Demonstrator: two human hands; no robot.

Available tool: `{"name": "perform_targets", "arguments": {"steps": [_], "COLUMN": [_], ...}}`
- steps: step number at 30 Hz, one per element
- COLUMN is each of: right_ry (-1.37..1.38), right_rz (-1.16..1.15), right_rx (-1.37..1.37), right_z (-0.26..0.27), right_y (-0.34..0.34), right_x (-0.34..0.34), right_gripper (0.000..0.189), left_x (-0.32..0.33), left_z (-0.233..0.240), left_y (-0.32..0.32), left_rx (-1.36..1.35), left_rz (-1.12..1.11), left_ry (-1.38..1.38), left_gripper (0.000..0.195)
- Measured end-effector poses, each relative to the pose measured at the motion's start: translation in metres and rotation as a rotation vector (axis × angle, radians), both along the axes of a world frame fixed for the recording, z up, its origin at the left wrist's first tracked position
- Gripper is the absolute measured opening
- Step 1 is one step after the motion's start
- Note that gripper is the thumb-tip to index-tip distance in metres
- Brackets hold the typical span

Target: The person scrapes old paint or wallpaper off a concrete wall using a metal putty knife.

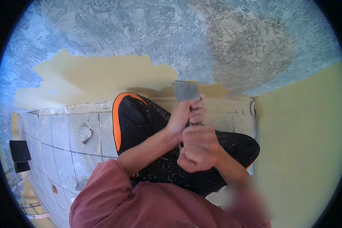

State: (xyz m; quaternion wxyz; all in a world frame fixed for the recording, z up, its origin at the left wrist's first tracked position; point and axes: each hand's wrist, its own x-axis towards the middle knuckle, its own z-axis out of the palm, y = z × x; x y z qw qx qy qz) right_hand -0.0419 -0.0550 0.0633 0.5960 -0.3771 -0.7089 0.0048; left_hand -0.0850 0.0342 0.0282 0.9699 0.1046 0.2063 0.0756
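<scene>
A flat, grey metal scraper blade (186, 90) points towards the wall, its face dusty. Close behind the blade, my left hand (185, 114) is wrapped around the scraper. My right hand (199, 148) is closed in a fist just below it, in line with the tool; a narrow bit of what looks like the handle shows between the hands, and the rest is hidden. Beyond the blade, the wall has a rough grey-blue coating (125, 28) and a smooth yellow patch (108, 71) with a ragged border.
My bent legs in black trousers (142, 122) are close to the wall's foot. A yellow side wall (299, 142) stands at the right. On the dusty tiled floor (57, 128) at the left lies a torn piece of sandpaper or card (85, 134). A dark box-like object (20, 151) is at the far left.
</scene>
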Motion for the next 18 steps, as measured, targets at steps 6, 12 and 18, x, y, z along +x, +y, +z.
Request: {"name": "perform_targets", "arguments": {"steps": [6, 12, 18], "right_ry": [-0.006, -0.009, -0.105], "right_rz": [-0.046, -0.008, -0.119], "right_rx": [-0.086, -0.124, -0.124], "right_z": [-0.031, -0.019, -0.022], "right_y": [0.017, 0.011, 0.016], "right_x": [0.022, 0.014, 0.018], "right_gripper": [0.025, 0.024, 0.027], "left_x": [0.022, 0.012, 0.01], "left_z": [-0.045, -0.044, -0.025], "left_y": [0.017, 0.013, 0.008], "left_rx": [-0.118, -0.149, -0.073], "left_rz": [0.034, 0.008, 0.029], "left_ry": [0.086, -0.043, -0.006], "left_gripper": [0.007, 0.008, 0.007]}}
